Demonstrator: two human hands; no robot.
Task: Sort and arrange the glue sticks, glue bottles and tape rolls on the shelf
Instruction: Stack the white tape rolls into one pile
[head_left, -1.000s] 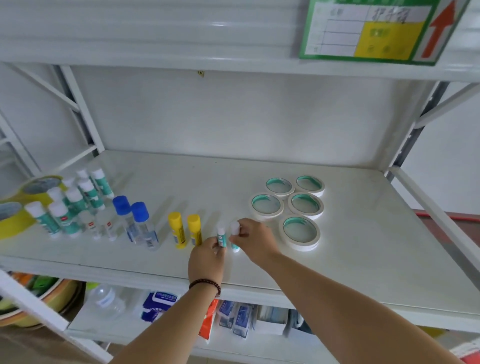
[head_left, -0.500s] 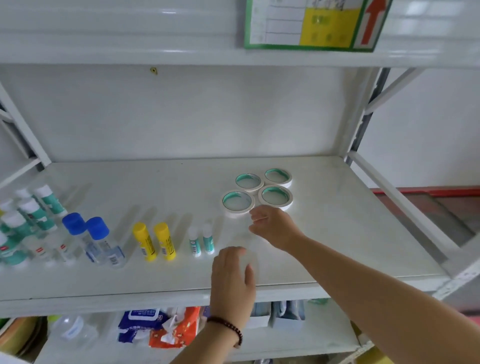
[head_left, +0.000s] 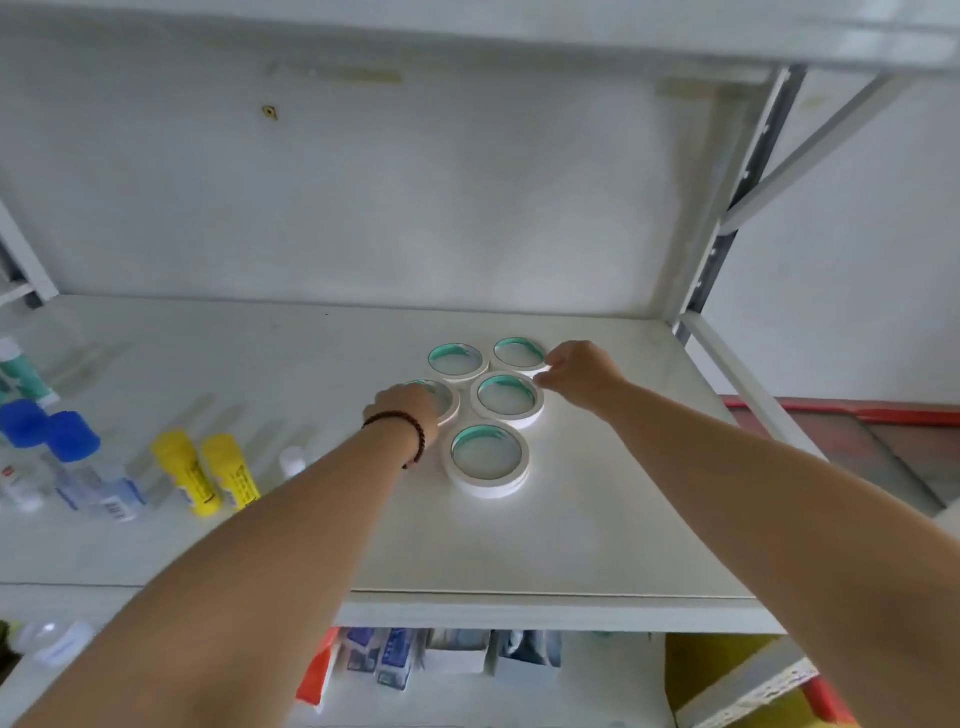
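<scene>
Now both hands (head_left: 410, 408) (head_left: 582, 374) rest on the tape rolls (head_left: 488, 457), grips hidden.

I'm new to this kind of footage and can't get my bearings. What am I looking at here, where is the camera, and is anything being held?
No machine here: a person wears a camera on the head, looking down at both bare arms. On the white shelf lie five flat tape rolls. The left hand, with a dark bead bracelet, rests on one roll; the right hand touches the edge of the far right roll. Whether either roll is actually gripped is not clear. To the left stand two yellow glue sticks and blue-capped glue bottles.
</scene>
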